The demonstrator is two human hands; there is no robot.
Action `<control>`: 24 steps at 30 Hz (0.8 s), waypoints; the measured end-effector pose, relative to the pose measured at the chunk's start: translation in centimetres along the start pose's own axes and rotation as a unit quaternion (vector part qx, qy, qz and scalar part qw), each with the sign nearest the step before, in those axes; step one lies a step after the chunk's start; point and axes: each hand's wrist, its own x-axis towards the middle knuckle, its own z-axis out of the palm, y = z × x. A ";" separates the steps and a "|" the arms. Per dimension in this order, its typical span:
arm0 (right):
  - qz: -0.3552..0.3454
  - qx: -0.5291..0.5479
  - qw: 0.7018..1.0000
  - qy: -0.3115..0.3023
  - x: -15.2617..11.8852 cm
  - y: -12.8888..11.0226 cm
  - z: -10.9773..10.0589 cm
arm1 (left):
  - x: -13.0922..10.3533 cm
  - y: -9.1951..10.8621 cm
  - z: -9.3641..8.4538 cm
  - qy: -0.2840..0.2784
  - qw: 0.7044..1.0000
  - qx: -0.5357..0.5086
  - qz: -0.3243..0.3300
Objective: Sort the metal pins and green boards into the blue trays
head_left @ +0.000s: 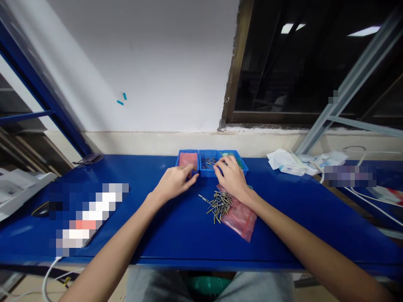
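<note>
While the right hand (232, 174) reaches over the front of the middle and right bins, its fingers are bent and slightly spread, and I cannot tell whether it has hold of anything. The left hand (176, 181) hovers by the front of the left bin (189, 150), half open, with thumb and forefinger apart and nothing visible between them.

Three small blue bins stand side by side near the back of the tabletop (176, 235). Folded pink plastic (188, 159) fills the left bin; loose metal pins (208, 162) lie in the middle bin (207, 173); something greenish, partly hidden by the right hand, sits in the right bin (244, 168).

Nearer the person, below the right hand, a pink bag (241, 224) lies flat and aslant, partly under the right wrist. A tangled heap of metal pins (218, 205) covers its left side and spills onto the tabletop, one pin pointing out toward the left.

Farther out, crumpled white packets (288, 162) rest at the back right, near a slanting grey metal frame (346, 79). Behind stands a pale wall (157, 63) with two teal strips (124, 96), beside a dark window (283, 63).
</note>
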 end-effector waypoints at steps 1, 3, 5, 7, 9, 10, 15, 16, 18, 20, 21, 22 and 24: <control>-0.009 -0.013 1.000 -0.010 0.3 0.3 0.1 | 0.0 -0.1 0.1 -0.019 1.000 0.011 0.004; -0.033 -0.023 0.999 -0.030 0.3 0.6 0.0 | 0.1 -0.2 0.3 -0.060 0.998 0.017 0.003; -0.054 -0.013 0.998 -0.034 -0.3 0.3 -0.3 | 0.2 -0.2 0.3 -0.087 0.996 0.005 -0.009; -0.069 0.018 0.997 -0.035 -1.0 -0.5 -0.7 | 0.3 -0.1 0.1 -0.108 0.993 -0.044 -0.026; -0.071 0.049 0.995 -0.039 -1.5 -1.3 -0.9 | 0.4 0.0 -0.3 -0.141 0.981 -0.126 -0.043; -0.071 0.059 0.995 -0.046 -1.7 -1.6 -1.0 | 0.4 0.0 -0.4 -0.161 0.971 -0.168 -0.051; -0.079 0.076 0.985 -0.132 -2.1 -1.8 -0.3 | 0.5 0.4 0.4 -0.222 0.939 -0.259 -0.044; -0.084 0.076 0.982 -0.148 -2.2 -1.7 -0.1 | 0.4 0.4 0.7 -0.224 0.939 -0.260 -0.030; -0.101 0.074 0.977 -0.171 -2.5 -1.6 0.3 | 0.4 0.5 1.3 -0.217 0.940 -0.261 -0.002; -0.123 0.070 0.973 -0.180 -2.7 -1.6 0.5 | 0.3 0.6 1.7 -0.206 0.945 -0.252 0.016; -0.132 0.069 0.972 -0.182 -2.8 -1.6 0.6 | 0.3 0.7 1.8 -0.204 0.948 -0.243 0.022; -0.139 0.069 0.971 -0.182 -2.8 -1.7 0.7 | 0.3 0.7 1.8 -0.201 0.952 -0.230 0.026; -0.141 0.074 0.970 -0.181 -2.8 -1.7 0.7 | 0.4 0.8 1.8 -0.196 0.959 -0.202 0.031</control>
